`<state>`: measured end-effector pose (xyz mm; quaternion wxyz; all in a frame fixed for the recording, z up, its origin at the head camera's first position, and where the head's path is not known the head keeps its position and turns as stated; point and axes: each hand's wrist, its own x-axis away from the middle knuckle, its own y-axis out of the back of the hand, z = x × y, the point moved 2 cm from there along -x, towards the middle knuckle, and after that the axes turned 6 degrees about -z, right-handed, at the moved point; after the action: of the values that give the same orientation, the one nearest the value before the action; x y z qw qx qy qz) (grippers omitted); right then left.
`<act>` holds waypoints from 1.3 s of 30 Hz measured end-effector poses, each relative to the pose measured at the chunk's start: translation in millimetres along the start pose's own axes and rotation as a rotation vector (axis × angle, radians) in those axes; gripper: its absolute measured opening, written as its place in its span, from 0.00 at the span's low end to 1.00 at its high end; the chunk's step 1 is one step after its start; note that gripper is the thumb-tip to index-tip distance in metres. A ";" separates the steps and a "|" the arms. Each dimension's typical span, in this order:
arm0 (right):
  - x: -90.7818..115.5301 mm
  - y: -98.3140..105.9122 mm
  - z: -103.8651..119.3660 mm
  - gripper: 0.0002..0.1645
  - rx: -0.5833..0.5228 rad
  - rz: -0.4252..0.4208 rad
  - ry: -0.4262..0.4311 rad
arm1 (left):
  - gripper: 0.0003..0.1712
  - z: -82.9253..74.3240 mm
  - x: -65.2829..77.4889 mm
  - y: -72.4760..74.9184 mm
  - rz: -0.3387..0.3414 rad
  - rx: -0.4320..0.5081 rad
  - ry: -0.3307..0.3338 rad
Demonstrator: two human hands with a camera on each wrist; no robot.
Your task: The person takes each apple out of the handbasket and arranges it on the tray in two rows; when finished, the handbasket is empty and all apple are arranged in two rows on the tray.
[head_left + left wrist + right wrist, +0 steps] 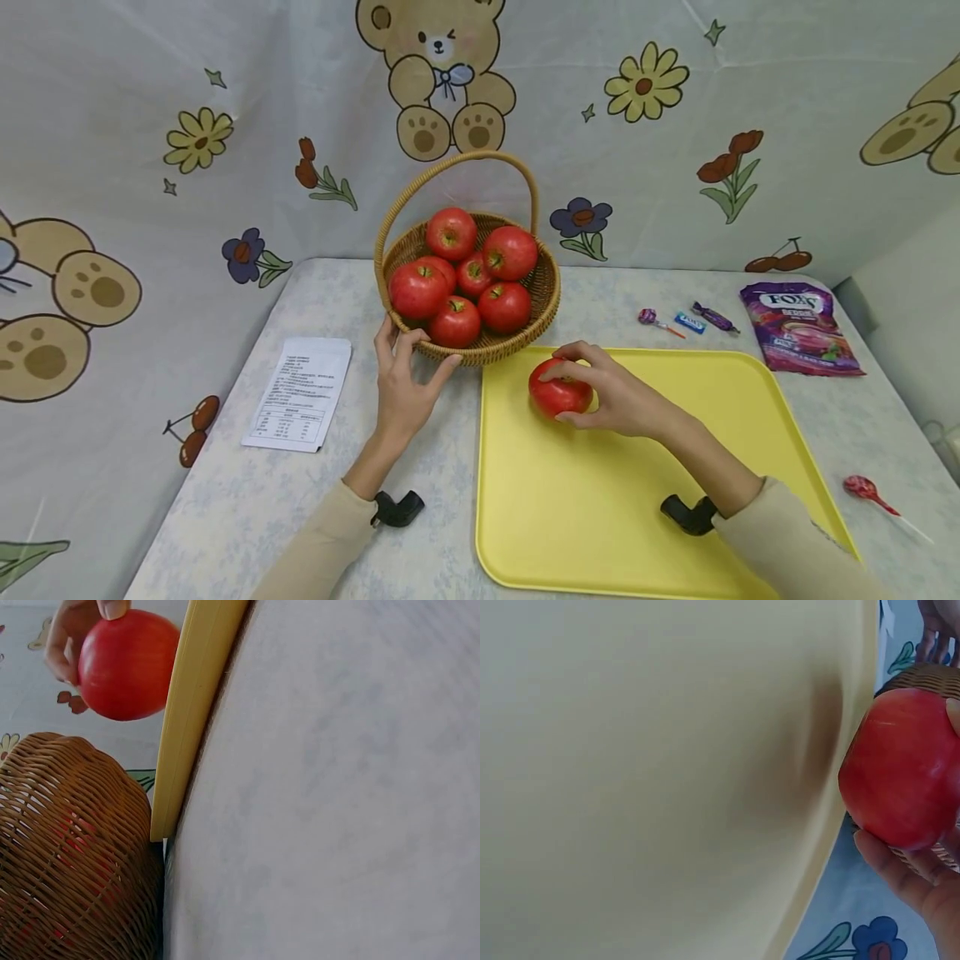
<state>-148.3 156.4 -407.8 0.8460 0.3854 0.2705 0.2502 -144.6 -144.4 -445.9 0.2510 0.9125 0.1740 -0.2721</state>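
Across the pale tabletop [442, 475], the big yellow tray [555, 525] spreads out, its far-left corner right up by the wicker basket [480, 357], where seven red apples [505, 307] show under an arching handle [386, 217]. And look at the left hand [405, 396]: thumb and fingers spread, touching the basket's near-left side! Over on the tray's far side, the right hand [615, 392] pinches the held apple [555, 398], thumb on the near side, fingers curling over the far one; whether the fruit's underside meets the tray, I cannot tell. Good handling here, I'd say, means thumb and fingertips on opposite cheeks, a light, even squeeze on that smooth skin, and the fruit lowered rather than dropped, since a round thing on a flat tray could roll. The left hand does best with gentle pressure, enough to steady the wicker without tipping it. What's in the way? The basket's front wall sits close behind the right fingertips, and that handle could catch a wrist straying over it. Out wide, all well clear: the purple candy bag [802, 329] far right, the white packet [300, 396] left, a red lollipop [860, 487] beyond the tray's right edge, a smaller purple-headed lollipop [647, 317] behind it, then a dark wrapped sweet [715, 317] and a tiny blue one [690, 322]!
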 end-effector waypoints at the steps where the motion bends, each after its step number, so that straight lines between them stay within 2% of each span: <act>1: 0.0 -1.9 -1.3 0.28 -0.001 0.003 -0.010 | 0.26 0.1 0.0 0.0 0.002 -0.002 0.003; 8: -2.0 -10.3 -4.2 0.29 0.000 0.017 -0.037 | 0.26 0.3 -0.2 -0.1 0.007 -0.015 0.013; 18: -3.4 -19.3 -2.9 0.31 0.048 -0.021 0.038 | 0.27 0.4 0.5 -0.5 0.006 -0.015 0.014; 29: 1.2 -23.8 -0.3 0.33 0.101 -0.052 0.065 | 0.26 0.2 -1.4 -1.0 0.011 -0.024 0.003; 35: 5.4 -18.6 2.1 0.38 0.146 -0.036 0.086 | 0.27 0.0 -0.7 -1.9 0.012 -0.017 0.006; 39: 5.4 -3.9 5.7 0.34 0.153 -0.059 0.098 | 0.28 -0.5 0.3 -1.9 0.005 -0.015 0.005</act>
<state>-139.9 154.6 -409.1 0.8068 0.4279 0.3412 0.2226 -145.0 -142.6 -446.4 0.2581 0.9116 0.1745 -0.2680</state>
